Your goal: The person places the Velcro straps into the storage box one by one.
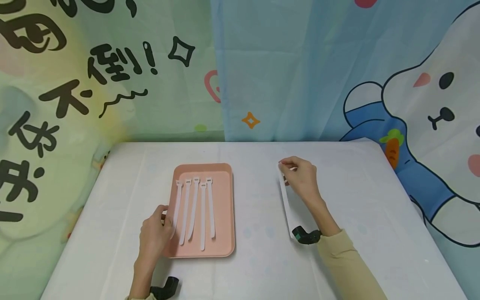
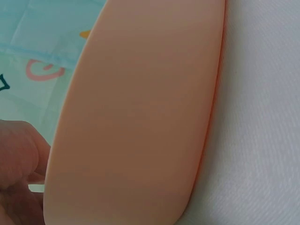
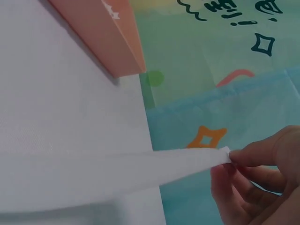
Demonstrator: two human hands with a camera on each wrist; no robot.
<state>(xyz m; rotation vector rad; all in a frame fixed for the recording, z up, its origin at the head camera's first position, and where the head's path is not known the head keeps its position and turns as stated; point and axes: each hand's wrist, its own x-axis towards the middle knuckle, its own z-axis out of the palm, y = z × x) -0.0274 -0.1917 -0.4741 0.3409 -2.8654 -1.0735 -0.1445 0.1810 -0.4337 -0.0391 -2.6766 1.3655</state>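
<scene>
On the left half of the table lies a pink tray point(image 1: 223, 208), with several white cable ties point(image 1: 193, 204) laid lengthwise in it, their slotted heads toward the back. My left hand point(image 1: 155, 231) grips the tray's left rim, close to the leftmost tie. The left wrist view is mostly filled by the tray's outer wall point(image 2: 136, 112), with part of my fingers point(image 2: 18, 152) at the left. To the right of the tray, my right hand point(image 1: 300, 175) pinches one end of a white cable tie point(image 3: 117, 174) between thumb and fingertips. Its length hangs toward the near side of the table.
A white cloth point(image 1: 258, 266) covers the table. Printed curtains point(image 1: 285, 83) stand behind the table, with a cartoon rabbit point(image 1: 420, 108) at the right. A black wrist camera point(image 1: 305, 235) sits at the right wrist and another point(image 1: 166, 287) at the left.
</scene>
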